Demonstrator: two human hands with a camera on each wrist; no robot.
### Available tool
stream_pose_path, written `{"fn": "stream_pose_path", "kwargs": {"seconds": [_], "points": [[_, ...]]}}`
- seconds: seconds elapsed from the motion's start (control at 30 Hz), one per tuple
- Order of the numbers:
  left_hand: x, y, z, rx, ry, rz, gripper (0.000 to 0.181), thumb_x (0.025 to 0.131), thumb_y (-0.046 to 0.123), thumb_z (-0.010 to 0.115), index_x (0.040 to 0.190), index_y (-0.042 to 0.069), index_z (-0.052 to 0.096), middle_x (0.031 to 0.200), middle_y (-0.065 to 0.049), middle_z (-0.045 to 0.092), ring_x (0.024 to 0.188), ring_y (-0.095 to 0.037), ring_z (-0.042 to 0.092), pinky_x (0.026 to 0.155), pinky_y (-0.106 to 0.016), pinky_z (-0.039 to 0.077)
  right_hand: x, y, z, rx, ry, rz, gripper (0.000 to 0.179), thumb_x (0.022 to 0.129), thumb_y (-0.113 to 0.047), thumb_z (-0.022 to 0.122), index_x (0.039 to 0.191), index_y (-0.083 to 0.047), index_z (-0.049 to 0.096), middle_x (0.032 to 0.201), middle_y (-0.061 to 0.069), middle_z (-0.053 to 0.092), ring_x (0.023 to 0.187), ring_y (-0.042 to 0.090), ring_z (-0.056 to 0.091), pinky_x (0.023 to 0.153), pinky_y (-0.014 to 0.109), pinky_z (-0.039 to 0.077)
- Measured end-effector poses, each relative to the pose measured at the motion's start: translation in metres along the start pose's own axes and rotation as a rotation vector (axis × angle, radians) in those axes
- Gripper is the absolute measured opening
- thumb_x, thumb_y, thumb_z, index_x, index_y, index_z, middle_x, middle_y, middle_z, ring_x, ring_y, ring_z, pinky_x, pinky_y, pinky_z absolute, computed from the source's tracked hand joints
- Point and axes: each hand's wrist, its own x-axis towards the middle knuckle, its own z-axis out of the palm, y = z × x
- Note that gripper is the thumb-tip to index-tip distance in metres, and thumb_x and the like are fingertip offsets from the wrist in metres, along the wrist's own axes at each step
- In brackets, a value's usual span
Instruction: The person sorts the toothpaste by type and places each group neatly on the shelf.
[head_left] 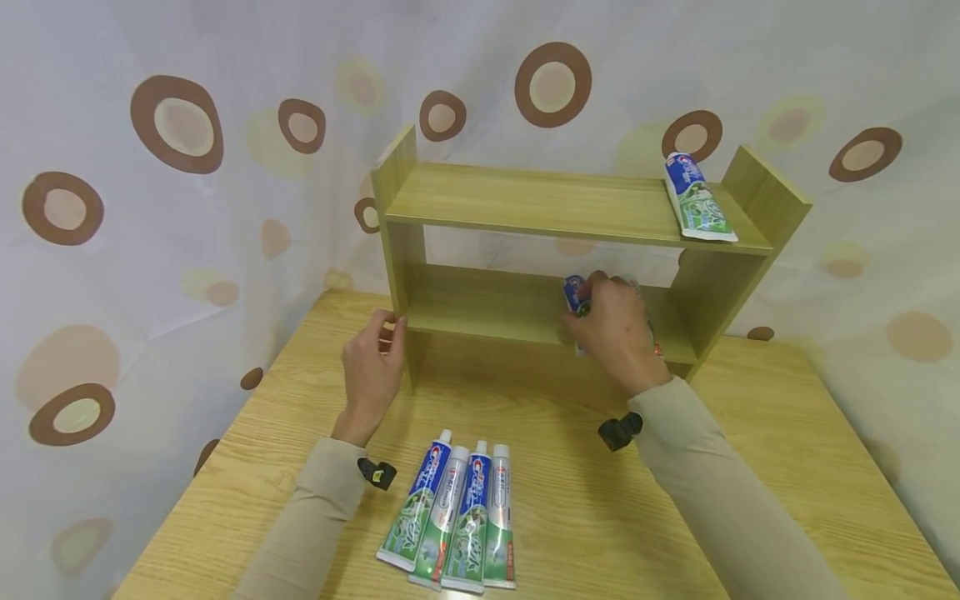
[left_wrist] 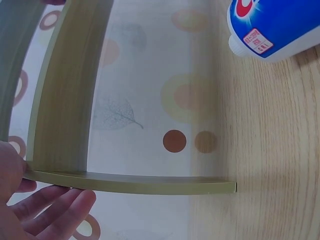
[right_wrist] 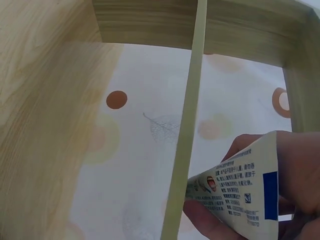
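A wooden two-tier shelf (head_left: 480, 304) stands on the table. At its left side panel (left_wrist: 150, 186), my left hand (head_left: 372, 367) grips the front edge, with fingers along the outer face. My right hand (head_left: 617, 329) is at the lower tier, toward its right end, holding a toothpaste tube (right_wrist: 240, 185) between thumb and fingers. The printed back of that tube faces the right wrist camera. In the head view a blue tube end (head_left: 573, 293) shows beside the fingers; the hand hides most of what lies there, including a bit of something at its right edge.
Another toothpaste tube (head_left: 701, 200) lies on the top tier at the right. Several tubes, blue-green (head_left: 472, 521) and silver-green (head_left: 500, 517), lie side by side on the wooden table (head_left: 585, 533) in front of the shelf. A patterned cloth (head_left: 262, 208) hangs behind.
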Motion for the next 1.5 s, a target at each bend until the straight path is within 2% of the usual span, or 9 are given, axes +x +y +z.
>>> {"fn": "stream_pose_path", "kwargs": {"seconds": [0.2,0.43,0.6,1.0,1.1,1.2,1.27,1.4,1.5], "points": [[0.0,0.001,0.002,-0.001,0.001,0.004,0.02,0.11,0.019,0.067,0.108,-0.001,0.071,0.086,-0.022,0.08,0.074,-0.037,0.078,0.066,-0.051,0.067,-0.008,-0.007,-0.01,0.027,0.013,0.022,0.044,0.095,-0.023,0.081,0.123,0.008,0.069,0.119,0.034,0.072,0.106,0.048,0.071,0.089,0.059,0.063],[0.0,0.001,0.002,-0.005,-0.007,-0.004,0.021,0.111,0.019,0.066,0.108,-0.001,0.071,0.087,-0.022,0.08,0.075,-0.037,0.079,0.067,-0.051,0.067,-0.037,-0.024,-0.031,0.083,0.07,0.0,0.038,0.094,-0.017,0.08,0.122,0.005,0.068,0.121,0.028,0.07,0.103,0.042,0.07,0.084,0.054,0.064],[0.001,0.002,0.0,-0.005,-0.013,-0.013,0.021,0.111,0.019,0.066,0.111,-0.001,0.071,0.09,-0.022,0.081,0.077,-0.037,0.078,0.069,-0.052,0.067,-0.061,-0.041,-0.048,0.11,0.137,-0.053,0.038,0.092,-0.012,0.081,0.125,0.003,0.068,0.127,0.026,0.07,0.107,0.043,0.07,0.084,0.055,0.065],[0.0,0.003,0.0,0.003,-0.013,-0.008,0.02,0.11,0.019,0.066,0.109,-0.001,0.071,0.087,-0.022,0.08,0.077,-0.038,0.078,0.068,-0.053,0.066,-0.1,-0.06,-0.079,0.148,0.309,-0.231,0.031,0.087,0.001,0.079,0.116,0.005,0.07,0.117,0.024,0.072,0.099,0.04,0.072,0.072,0.054,0.067],[0.001,0.002,0.0,0.003,-0.009,-0.006,0.021,0.111,0.02,0.066,0.11,-0.001,0.071,0.088,-0.022,0.08,0.077,-0.038,0.078,0.068,-0.054,0.066,-0.1,-0.064,-0.091,0.144,0.359,-0.261,0.031,0.086,0.002,0.082,0.115,0.005,0.071,0.112,0.023,0.072,0.099,0.038,0.071,0.07,0.034,0.065],[0.002,0.001,0.0,0.008,-0.007,-0.01,0.021,0.111,0.02,0.066,0.11,-0.001,0.071,0.089,-0.022,0.08,0.078,-0.038,0.079,0.069,-0.053,0.066,-0.092,-0.067,-0.102,0.129,0.413,-0.288,0.03,0.086,0.001,0.082,0.113,0.005,0.073,0.11,0.022,0.074,0.097,0.036,0.071,0.069,0.013,0.049],[0.002,0.001,0.0,0.011,-0.007,-0.011,0.021,0.111,0.02,0.066,0.11,0.0,0.071,0.09,-0.022,0.08,0.078,-0.038,0.079,0.069,-0.053,0.066,-0.084,-0.068,-0.107,0.118,0.442,-0.301,0.027,0.086,0.0,0.08,0.111,0.006,0.073,0.108,0.023,0.075,0.095,0.036,0.07,0.067,0.015,0.041],[0.001,0.001,0.0,0.009,-0.009,-0.011,0.019,0.11,0.019,0.066,0.109,0.0,0.071,0.089,-0.022,0.08,0.078,-0.038,0.079,0.069,-0.053,0.066,-0.061,-0.07,-0.114,0.122,0.436,-0.29,0.024,0.089,-0.003,0.077,0.11,0.006,0.073,0.107,0.025,0.074,0.097,0.038,0.068,0.074,0.037,0.042],[0.0,0.002,0.0,0.007,-0.013,-0.013,0.02,0.111,0.019,0.066,0.11,0.0,0.07,0.089,-0.022,0.08,0.078,-0.038,0.079,0.07,-0.053,0.067,-0.044,-0.07,-0.118,0.129,0.395,-0.246,0.025,0.091,-0.008,0.078,0.111,0.005,0.073,0.109,0.025,0.074,0.102,0.039,0.067,0.078,0.041,0.043]]}}
